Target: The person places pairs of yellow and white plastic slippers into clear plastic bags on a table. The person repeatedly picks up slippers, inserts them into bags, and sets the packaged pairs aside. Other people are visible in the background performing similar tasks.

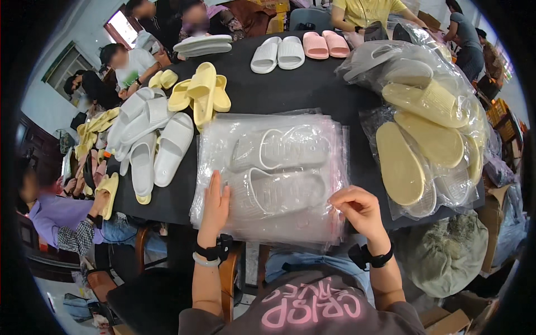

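Glossy bags [215,145] on my matt bench [296,92]
The bags look like thin, crinkled plastic; the slippers [287,190] inside, ribbed, foam-like plastic; my shirt [312,307], matt cloth.

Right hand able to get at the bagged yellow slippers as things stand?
Probably yes: the right hand is close by, and only a strip of black tabletop seems to separate it from the bagged yellow slippers.

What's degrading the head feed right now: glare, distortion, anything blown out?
Head view: glare streaks the stacked clear plastic bags; the upper-left window is nearly white; the black table bows under fisheye distortion; the left hand and right hand look reasonably sharp.
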Available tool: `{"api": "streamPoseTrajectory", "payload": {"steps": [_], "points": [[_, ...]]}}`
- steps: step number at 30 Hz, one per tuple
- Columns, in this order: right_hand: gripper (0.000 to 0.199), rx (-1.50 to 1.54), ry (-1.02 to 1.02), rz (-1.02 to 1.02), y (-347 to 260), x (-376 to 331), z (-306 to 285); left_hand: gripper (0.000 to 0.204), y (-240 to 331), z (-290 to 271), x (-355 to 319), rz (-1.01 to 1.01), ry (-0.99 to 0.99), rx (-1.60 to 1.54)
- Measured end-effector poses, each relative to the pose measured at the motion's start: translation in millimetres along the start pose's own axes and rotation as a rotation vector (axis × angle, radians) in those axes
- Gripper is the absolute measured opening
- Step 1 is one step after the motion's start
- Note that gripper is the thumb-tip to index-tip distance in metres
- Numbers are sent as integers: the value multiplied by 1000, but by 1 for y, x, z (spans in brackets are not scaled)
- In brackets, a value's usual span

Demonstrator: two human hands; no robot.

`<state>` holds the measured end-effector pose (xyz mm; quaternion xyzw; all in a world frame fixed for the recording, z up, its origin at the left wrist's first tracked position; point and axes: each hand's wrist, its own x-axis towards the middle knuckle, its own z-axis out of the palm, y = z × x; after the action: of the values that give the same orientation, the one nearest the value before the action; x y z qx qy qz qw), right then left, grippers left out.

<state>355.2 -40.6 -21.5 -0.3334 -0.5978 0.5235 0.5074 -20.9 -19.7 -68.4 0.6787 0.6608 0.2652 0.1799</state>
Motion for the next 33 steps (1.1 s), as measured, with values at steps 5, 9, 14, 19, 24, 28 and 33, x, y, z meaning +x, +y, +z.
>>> {"api": "streamPoseTrajectory", "payload": {"steps": [5, 9, 14, 19, 24, 28, 33], "points": [[18, 406, -49, -155, -5, 11, 16, 59, -21, 23, -10, 57, 225, -55], [18, 114, -47, 108, 25, 26, 0, 57, -14, 22, -15, 70, 264, -100], [25, -862, -410, -487, 5, 66, 18, 54, -14, 21, -15, 108, 126, 58], [27, -870, -592, -525, 31, 108, 65, 55, -11, 20, -14, 93, 103, 77], [26, -976, -683, -456, 40, 124, 91, 57, -15, 18, -15, 89, 86, 91], [25, -984, -625, -352, 35, 118, 82, 59, -16, 21, -16, 33, 82, 90], [22, -1000, -411, -411, 23, 86, 31, 62, -18, 27, -11, 3, 83, 111]]}}
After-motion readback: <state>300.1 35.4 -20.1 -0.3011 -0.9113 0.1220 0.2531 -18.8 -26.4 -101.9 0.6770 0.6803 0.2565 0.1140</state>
